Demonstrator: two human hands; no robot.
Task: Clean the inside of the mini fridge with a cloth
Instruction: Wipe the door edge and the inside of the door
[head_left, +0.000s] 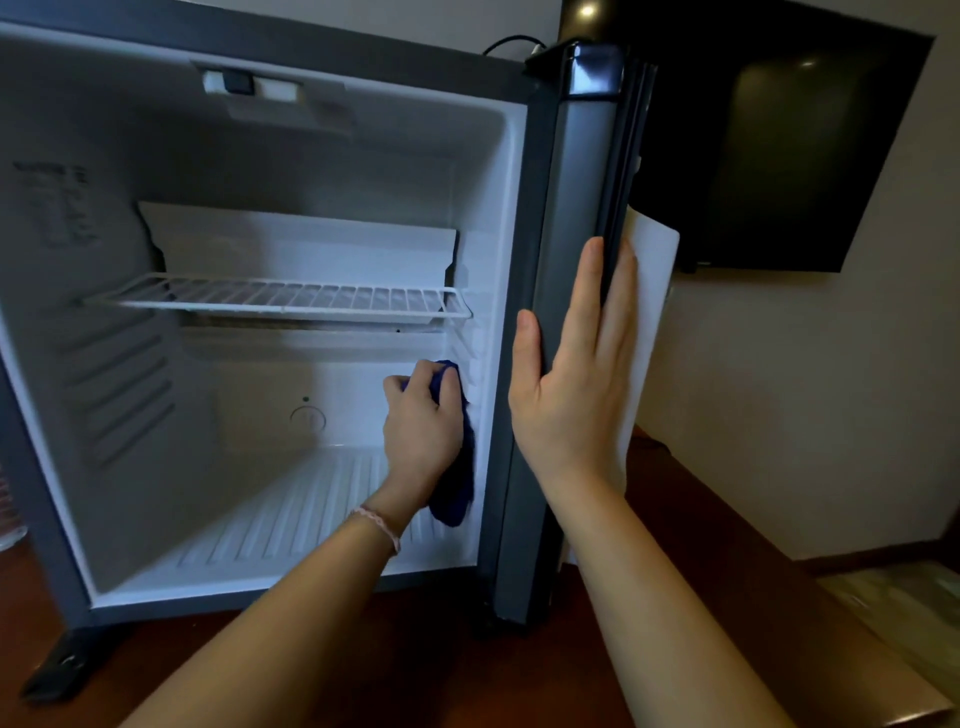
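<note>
Mini fridge (322, 156) open on wooden surface (363, 649); only a white wire shelf (280, 300) seen inside. Blue cloth (460, 467) is gripped by left hand (423, 431), pressed against right inner wall. Door (576, 218) edge is braced by flat, straight-fingered right hand (571, 395).

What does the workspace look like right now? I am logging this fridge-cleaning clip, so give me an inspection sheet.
Surface: dark wooden top under the mini fridge.
Job's things: blue cloth against the right inner wall; white wire shelf in place, nothing on it.
Clutter: nothing seen inside the fridge.
Hands: left hand grips the cloth; right hand lies flat, fingers straight, on the open door edge.
Cables: black cable behind the fridge top.
Surroundings: dark wall-mounted TV, beige wall.
</note>
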